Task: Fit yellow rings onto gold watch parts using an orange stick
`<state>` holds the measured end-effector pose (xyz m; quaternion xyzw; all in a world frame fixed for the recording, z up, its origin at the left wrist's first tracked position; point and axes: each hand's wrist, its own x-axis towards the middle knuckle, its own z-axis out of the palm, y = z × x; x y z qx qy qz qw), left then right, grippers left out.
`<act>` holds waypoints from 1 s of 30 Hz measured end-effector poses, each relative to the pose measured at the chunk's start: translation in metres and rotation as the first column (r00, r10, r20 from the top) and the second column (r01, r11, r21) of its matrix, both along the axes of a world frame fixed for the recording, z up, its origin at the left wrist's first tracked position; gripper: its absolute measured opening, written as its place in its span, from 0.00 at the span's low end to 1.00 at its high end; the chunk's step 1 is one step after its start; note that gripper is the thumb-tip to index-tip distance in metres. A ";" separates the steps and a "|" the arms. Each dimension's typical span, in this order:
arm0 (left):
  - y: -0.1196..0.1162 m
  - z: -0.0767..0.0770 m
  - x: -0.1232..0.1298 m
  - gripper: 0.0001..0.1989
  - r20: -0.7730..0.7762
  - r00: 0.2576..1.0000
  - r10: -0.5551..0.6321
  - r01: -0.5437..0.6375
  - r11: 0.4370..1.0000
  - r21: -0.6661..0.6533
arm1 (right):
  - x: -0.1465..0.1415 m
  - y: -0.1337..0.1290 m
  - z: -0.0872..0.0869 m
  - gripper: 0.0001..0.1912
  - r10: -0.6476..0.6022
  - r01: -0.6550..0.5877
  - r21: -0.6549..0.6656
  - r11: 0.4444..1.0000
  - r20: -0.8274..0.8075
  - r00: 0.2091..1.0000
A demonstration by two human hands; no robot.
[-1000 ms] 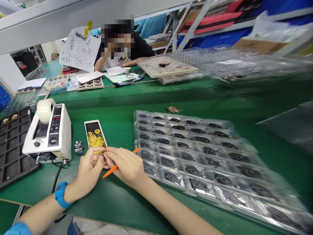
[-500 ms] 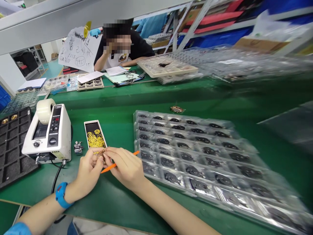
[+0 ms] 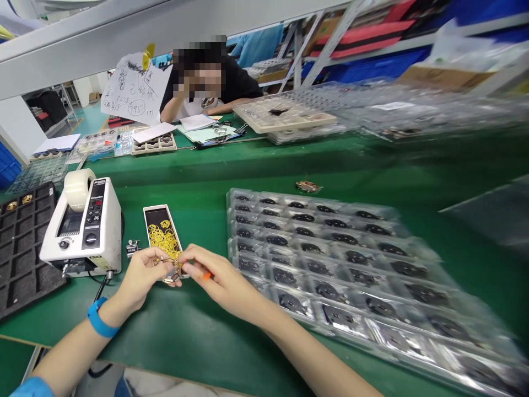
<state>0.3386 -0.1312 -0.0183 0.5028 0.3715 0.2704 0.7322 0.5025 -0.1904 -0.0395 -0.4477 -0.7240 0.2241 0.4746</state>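
Observation:
Between my two hands is a small round gold-rimmed part (image 3: 170, 271), just below a white box (image 3: 175, 227) of yellow rings (image 3: 162, 236). My left hand (image 3: 142, 275) grips its left side between thumb and fingers. At its right edge, my right hand (image 3: 210, 278) is closed, with its fingertips on the rim. An orange stick (image 3: 207, 276) shows only as a short end among the right fingers; the rest is hidden. A blue band (image 3: 102, 318) circles my left wrist.
Left of the box stand a small metal counter (image 3: 132, 249), a white tape dispenser (image 3: 85, 231) and a black compartment tray (image 3: 31, 248). Clear trays of black parts (image 3: 306, 248) lie right. Behind them rests a metallic part (image 3: 308, 186). A person (image 3: 231, 77) sits opposite.
The round part is tilted differently and shows more of its rim. My right hand has turned, and the orange stick that stuck out lengthwise is now mostly hidden. The view has shifted slightly.

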 end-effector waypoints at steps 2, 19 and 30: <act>0.000 0.000 -0.001 0.18 -0.022 0.999 -0.043 0.044 0.998 0.037 | -0.001 -0.002 0.000 0.08 0.067 -0.067 -0.014 0.998 0.002 0.998; 0.004 -0.008 -0.004 0.22 -0.072 0.995 -0.066 0.077 0.984 0.161 | -0.008 -0.005 -0.001 0.22 0.045 -0.074 -0.245 0.967 -0.124 0.991; 0.006 -0.022 -0.004 0.16 -0.190 0.975 0.119 0.046 0.722 0.690 | -0.018 0.004 -0.004 0.33 -0.250 -0.077 -0.565 0.821 -0.477 0.842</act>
